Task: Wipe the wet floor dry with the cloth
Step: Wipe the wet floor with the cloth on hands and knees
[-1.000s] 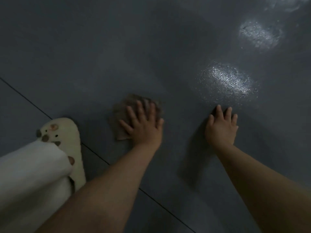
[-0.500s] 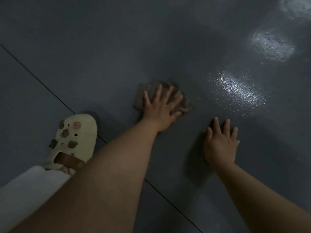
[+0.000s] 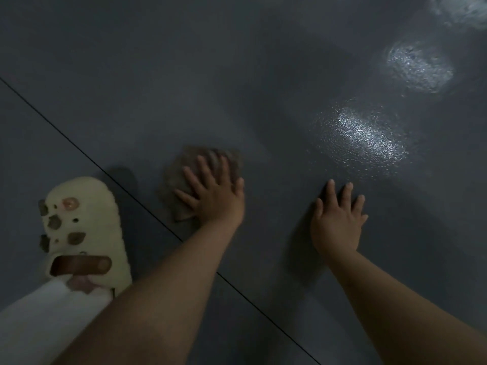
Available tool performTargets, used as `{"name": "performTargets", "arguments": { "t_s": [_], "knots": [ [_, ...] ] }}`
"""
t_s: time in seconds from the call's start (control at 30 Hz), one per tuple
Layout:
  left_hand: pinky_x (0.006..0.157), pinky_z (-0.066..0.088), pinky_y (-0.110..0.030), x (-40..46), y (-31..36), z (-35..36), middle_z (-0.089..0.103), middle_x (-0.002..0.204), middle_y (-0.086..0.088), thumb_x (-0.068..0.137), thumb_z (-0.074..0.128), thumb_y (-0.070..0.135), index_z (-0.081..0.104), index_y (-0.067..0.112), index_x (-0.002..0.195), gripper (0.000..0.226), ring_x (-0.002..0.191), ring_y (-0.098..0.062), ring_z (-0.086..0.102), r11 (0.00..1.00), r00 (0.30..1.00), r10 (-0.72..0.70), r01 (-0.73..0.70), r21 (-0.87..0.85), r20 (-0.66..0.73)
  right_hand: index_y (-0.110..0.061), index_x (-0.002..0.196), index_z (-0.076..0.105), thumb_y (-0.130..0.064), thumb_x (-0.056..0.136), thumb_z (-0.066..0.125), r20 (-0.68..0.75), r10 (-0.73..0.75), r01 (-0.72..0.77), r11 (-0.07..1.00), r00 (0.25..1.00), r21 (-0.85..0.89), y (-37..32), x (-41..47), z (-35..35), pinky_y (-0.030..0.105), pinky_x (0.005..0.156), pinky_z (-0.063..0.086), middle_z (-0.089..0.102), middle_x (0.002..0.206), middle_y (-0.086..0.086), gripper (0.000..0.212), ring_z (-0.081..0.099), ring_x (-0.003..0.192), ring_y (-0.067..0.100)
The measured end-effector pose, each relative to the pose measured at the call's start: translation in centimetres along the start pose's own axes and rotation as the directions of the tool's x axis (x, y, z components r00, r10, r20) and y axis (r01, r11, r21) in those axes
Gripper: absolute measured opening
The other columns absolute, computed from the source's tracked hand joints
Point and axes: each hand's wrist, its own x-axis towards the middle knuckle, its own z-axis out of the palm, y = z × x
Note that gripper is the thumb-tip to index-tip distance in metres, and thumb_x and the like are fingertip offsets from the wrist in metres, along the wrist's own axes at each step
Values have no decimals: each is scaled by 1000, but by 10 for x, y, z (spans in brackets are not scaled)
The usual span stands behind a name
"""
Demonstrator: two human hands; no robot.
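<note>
Cloth: brownish, crumpled cloth [image 3: 203,167] lying flat on the dark grey floor [image 3: 184,75], left of centre, just beyond a thin dark seam line [image 3: 79,151] that runs diagonally across the floor.
Left hand: left hand [image 3: 213,196] laid palm-down on the cloth's near right part, fingers straight and spread, pressing rather than clutching; the cloth shows past the fingertips and to the hand's left.
Right hand: right hand [image 3: 337,219] flat on the bare floor, fingers straight and slightly apart, holding nothing; well apart from the cloth, to its right.
Wet patches: glistening patch [image 3: 363,135] just beyond the right hand's fingertips; second patch [image 3: 419,67] farther off toward the upper right; neither touched by the cloth.
Change since half a second ago: the cloth and left hand have swept back toward the left and nearer the seam; earlier the cloth sat farther right, closer to the near wet patch. The right hand has kept its place on the floor.
Surroundings: cream clog [image 3: 84,227] with small charms and a brown strap, at lower left on the near side of the seam; white trouser leg [image 3: 39,317] above it.
Obstructions: none between cloth and wet patches.
</note>
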Motion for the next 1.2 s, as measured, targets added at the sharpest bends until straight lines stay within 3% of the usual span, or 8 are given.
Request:
{"name": "performTargets", "arguments": {
  "t_s": [0.13,0.27,0.43,0.63,0.77,0.87,1.0,1.2],
  "knots": [
    [101,-15,-69,-45,24,18,-24,156,1,95,22,60,-9,42,147,64,140,-36,-25,840,852,487,-518,164,192,-31,152,7,-38,101,27,-13,0,0,1000,1000,4,1,0,1,50,116,1,-5,160,3,55,-8,145,32],
    [106,-9,-67,-5,-7,1,-19,157,6,93,26,63,-5,46,147,65,143,-29,-21,678,730,643,-683,272,231,-31,152,9,-39,101,27,-15,-5,5,1000,1000,14,1,0,1,51,116,2,-3,160,3,54,-6,145,33],
    [108,-3,-66,32,-67,-14,-14,159,3,95,25,59,-4,39,149,65,144,-31,-15,975,984,177,-178,134,20,-31,151,9,-39,102,26,9,-35,35,999,999,8,6,1,-1,52,115,4,-3,160,3,53,-5,145,34],
    [108,-2,-67,-18,-55,5,-11,159,-5,96,27,54,6,31,152,63,143,-37,-13,939,945,-327,322,-124,-24,-30,151,13,-38,102,26,77,-94,92,995,993,30,14,1,-11,50,116,5,-4,160,3,51,-6,145,32],
    [107,-8,-66,-99,6,34,-17,157,-8,94,29,57,-1,26,152,71,142,-38,-19,997,991,58,-51,-58,117,-25,149,24,-35,103,28,142,-155,147,987,978,66,23,-13,-20,46,117,13,6,160,5,48,4,146,29],
    [106,-16,-63,-140,36,36,-31,152,-1,96,21,58,-12,31,150,68,139,-34,-29,885,809,420,-465,10,410,-24,149,26,-35,103,29,166,-119,107,991,979,77,35,-38,-29,44,117,14,9,159,7,48,8,146,28],
    [113,-5,-58,-132,32,3,-25,156,0,99,34,46,-5,36,150,65,143,-32,-21,827,714,459,-560,38,530,-18,148,28,-27,101,36,154,-85,73,994,984,84,56,-79,-47,42,116,17,12,158,11,49,13,145,30],
    [116,7,-51,-167,-6,-53,-17,158,-4,97,46,35,-6,33,151,74,145,-33,-10,862,779,446,-506,22,441,-13,147,30,-21,97,44,78,-57,44,985,995,167,66,-154,-76,38,111,28,24,154,11,53,27,138,30]
  ]
}}
